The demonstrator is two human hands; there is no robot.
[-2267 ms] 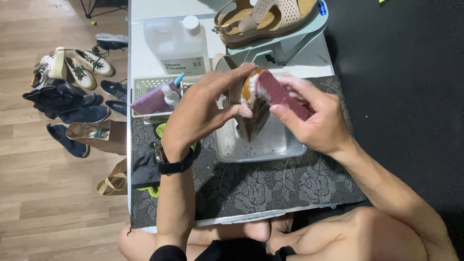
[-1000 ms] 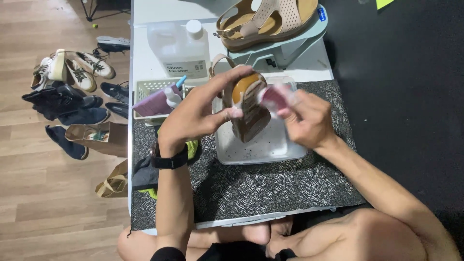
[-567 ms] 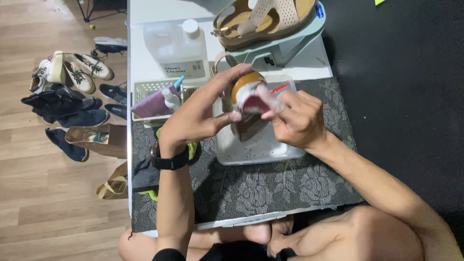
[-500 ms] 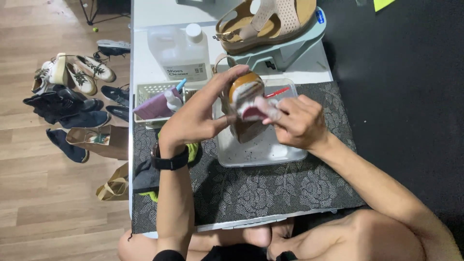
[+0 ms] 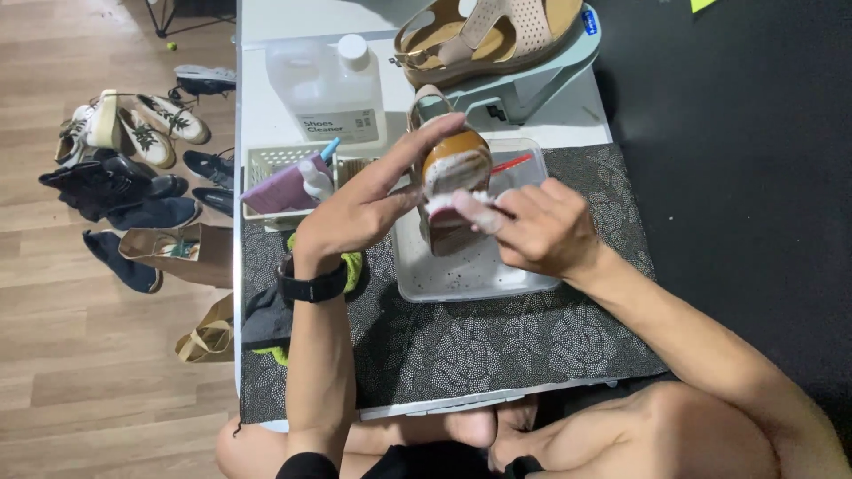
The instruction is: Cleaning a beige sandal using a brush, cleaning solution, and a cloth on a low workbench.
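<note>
Fingers of the left hand (image 5: 355,213) grip a brown sandal (image 5: 451,168) upright over the clear tray (image 5: 461,279); the right hand (image 5: 541,231) pinches a small pad (image 5: 457,202) against its foamy sole, so this looks like mid-scrub. Working round the sole would need the sandal turned. At ten o'clock, a basket (image 5: 262,160) holds bottles and a purple cloth; at twelve, a cleaner jug (image 5: 328,84).
</note>
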